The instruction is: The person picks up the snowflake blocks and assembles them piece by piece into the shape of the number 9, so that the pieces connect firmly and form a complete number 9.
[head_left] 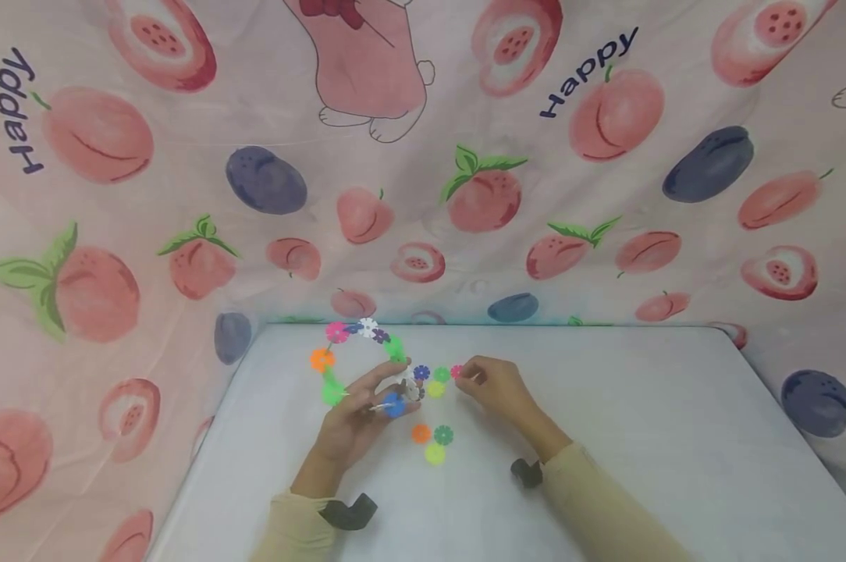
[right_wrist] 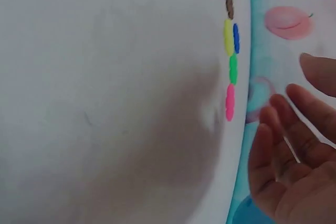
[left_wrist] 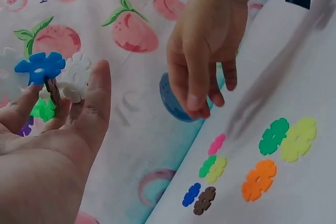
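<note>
My left hand (head_left: pixel 356 414) holds a ring of interlocked, notched flower-shaped plastic discs (head_left: pixel 321 360), in orange, pink, white, purple, green and blue. Close up in the left wrist view, a blue disc (left_wrist: pixel 41 67) and a white disc (left_wrist: pixel 79 74) stand up between the thumb and fingers; part of the ring is outside that view. My right hand (head_left: pixel 496 382) hovers above the table by a loose pink disc (head_left: pixel 456 372). Its fingers are loosely bent, and the right wrist view shows a gap between thumb and fingers (right_wrist: pixel 268 153) with nothing in it.
Beside the pink disc lie a green disc (left_wrist: pixel 208 166), a yellow one (left_wrist: pixel 216 170), a blue one (left_wrist: pixel 191 194) and a brown one (left_wrist: pixel 205 201). Nearer me are orange (head_left: pixel 421 434), dark green (head_left: pixel 443 435) and yellow (head_left: pixel 435 453) discs. A fruit-print cloth (head_left: pixel 423 172) hangs behind the white table (head_left: pixel 641 406).
</note>
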### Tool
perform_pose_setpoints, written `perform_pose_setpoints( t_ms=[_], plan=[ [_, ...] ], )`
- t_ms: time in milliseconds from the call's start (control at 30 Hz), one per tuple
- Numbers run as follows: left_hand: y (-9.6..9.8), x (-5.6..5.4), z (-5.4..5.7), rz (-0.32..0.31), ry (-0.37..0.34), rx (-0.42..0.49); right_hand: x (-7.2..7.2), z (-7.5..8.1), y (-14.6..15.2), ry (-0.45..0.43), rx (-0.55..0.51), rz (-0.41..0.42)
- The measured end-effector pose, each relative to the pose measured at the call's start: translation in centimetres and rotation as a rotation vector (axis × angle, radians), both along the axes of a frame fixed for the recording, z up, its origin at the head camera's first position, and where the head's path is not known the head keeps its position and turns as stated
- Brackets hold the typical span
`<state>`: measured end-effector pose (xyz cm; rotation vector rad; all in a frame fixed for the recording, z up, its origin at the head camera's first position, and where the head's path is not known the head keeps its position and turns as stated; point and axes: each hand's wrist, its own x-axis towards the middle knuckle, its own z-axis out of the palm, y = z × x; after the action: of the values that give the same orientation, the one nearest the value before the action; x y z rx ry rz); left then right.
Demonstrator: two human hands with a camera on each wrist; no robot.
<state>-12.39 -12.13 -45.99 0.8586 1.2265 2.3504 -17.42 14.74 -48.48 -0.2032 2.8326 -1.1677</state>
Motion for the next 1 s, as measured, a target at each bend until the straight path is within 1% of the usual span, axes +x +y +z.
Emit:
perform_pose_setpoints(
  t_ms=[100, 167, 267, 333, 433, 533, 633, 700, 833, 1000],
  plan=[
    [-0.1, -0.1, -0.1, -0.027, 0.024, 0.032, -0.7, -0.5, -0.3, -0.04, 0.066, 0.005],
    [-0.1, -0.2, -0.2, -0.047, 0.039, 0.061, -1.2, -1.1, -0.3, -0.053, 0.11, 0.023],
    [0.0, -0.2, -0.4, -0.05, 0.042, 0.08, -1.6, -2.0, -0.5, -0.064, 0.194, 0.038],
    [0.1, -0.1, -0.5, -0.041, 0.037, 0.079, -1.9, -2.4, -0.7, -0.045, 0.25, 0.053],
    [0.0, 0.0, -0.5, -0.02, 0.036, 0.054, -2.0, -2.5, -1.0, -0.008, 0.307, 0.061],
    [0.1, 0.0, -0.4, -0.006, 0.045, 0.029, -1.9, -2.4, -1.1, 0.005, 0.307, 0.063],
    [0.1, 0.0, -0.3, 0.014, 0.052, 0.0, -1.9, -2.4, -1.0, -0.039, 0.304, 0.071],
    [0.1, 0.0, -0.3, 0.031, 0.058, -0.02, -2.0, -2.4, -0.9, -0.084, 0.289, 0.082],
    [0.2, -0.1, -0.1, 0.06, 0.05, -0.052, -1.9, -2.4, -0.6, -0.154, 0.226, 0.113],
    [0.2, 0.0, 0.3, 0.095, 0.022, -0.07, -1.5, -2.1, -0.2, -0.23, 0.122, 0.113]
  ],
)
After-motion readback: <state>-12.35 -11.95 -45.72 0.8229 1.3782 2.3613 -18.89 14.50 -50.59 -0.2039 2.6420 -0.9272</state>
